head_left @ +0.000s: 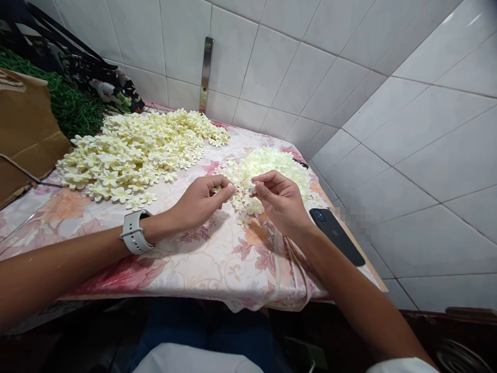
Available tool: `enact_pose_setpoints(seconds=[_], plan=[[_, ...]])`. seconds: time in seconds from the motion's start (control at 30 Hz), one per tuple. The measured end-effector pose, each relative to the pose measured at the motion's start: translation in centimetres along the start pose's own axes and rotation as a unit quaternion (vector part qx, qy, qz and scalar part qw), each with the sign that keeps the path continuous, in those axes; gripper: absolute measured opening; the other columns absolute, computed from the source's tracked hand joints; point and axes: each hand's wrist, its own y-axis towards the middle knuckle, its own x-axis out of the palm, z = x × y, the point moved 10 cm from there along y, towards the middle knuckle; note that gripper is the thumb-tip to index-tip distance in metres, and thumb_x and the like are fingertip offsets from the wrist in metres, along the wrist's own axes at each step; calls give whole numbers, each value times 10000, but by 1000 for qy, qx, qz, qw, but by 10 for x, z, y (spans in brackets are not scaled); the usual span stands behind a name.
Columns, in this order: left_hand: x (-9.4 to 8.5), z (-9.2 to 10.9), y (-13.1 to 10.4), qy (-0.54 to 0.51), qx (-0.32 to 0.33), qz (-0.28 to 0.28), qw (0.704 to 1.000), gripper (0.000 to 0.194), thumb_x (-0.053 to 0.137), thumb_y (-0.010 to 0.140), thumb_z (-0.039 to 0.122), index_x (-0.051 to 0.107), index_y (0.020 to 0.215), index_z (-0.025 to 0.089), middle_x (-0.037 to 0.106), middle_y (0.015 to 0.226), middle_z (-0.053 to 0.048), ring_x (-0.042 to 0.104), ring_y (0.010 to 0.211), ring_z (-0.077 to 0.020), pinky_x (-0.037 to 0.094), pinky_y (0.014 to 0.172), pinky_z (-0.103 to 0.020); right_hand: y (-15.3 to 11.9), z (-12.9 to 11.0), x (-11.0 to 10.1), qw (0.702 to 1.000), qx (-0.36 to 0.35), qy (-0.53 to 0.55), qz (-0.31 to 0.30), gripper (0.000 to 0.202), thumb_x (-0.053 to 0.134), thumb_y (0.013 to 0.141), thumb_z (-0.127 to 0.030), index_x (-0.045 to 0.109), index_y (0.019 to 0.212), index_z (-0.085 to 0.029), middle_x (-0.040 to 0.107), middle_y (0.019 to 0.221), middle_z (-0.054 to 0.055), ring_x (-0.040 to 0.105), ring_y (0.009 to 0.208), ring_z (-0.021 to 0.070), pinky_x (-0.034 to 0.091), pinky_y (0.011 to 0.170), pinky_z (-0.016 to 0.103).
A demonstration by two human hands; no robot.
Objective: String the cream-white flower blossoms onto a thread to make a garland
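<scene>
My left hand [205, 199], with a pale watch [135, 232] on its wrist, is closed in a pinch of thumb and forefinger. Whatever lies between those fingertips is too small to name. A bit of a yellow-centred flower shows beside its curled fingers. A short gap to the right, my right hand [281, 202] pinches what looks like a small white flower [252, 188]. Both hands hover over the near edge of a white flower pile [272, 168]. Further left spreads a larger heap of cream, yellow-centred flowers [135, 150].
A floral cloth [186, 277] covers the table. Beside my right forearm lies a black phone [337, 235]. Brown cardboard [31, 129], green shredded strands [73, 103] and a flowered black bag [104, 77] stand at the left. A tiled wall [287, 72] bounds the back and right.
</scene>
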Motion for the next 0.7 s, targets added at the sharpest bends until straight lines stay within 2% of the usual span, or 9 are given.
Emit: enact_pose_setpoints(seconds=[0.1,0.2,0.37,0.57,0.7], plan=[[0,0,0,-1,2,-1,1000,323,567,935,377,530,691,169,459,584,47,383,514,-81,308,495,-222,1,1,-4,1000,6,1,18,371,964,543,-363,685,717,-191,662,730,-10,574,670,96,485,661,247],[0,1,0,4,12,-3,1000,327,561,937,366,519,678,171,459,588,43,392,529,-86,311,508,-227,1,-1,-6,1000,7,11,29,391,969,524,-378,672,691,-187,628,655,-26,541,613,88,452,617,242],[5,2,0,3,15,-23,1000,357,516,947,316,430,626,188,431,583,41,391,541,-93,317,534,-244,1,-2,-3,1000,3,7,23,392,947,565,-421,656,679,-186,573,620,-32,489,593,88,415,590,248],[8,2,-1,6,13,-35,999,396,514,957,359,392,617,194,390,596,40,360,549,-96,298,542,-257,5,1,-11,999,-7,-14,37,444,912,600,-509,600,663,-199,496,617,-52,439,579,83,415,577,238],[10,-1,-2,2,5,-43,999,417,515,964,399,409,619,189,398,598,36,358,552,-95,296,542,-256,5,6,-5,1000,10,-27,11,459,797,738,-583,554,654,-203,491,627,-41,458,584,92,421,564,237]])
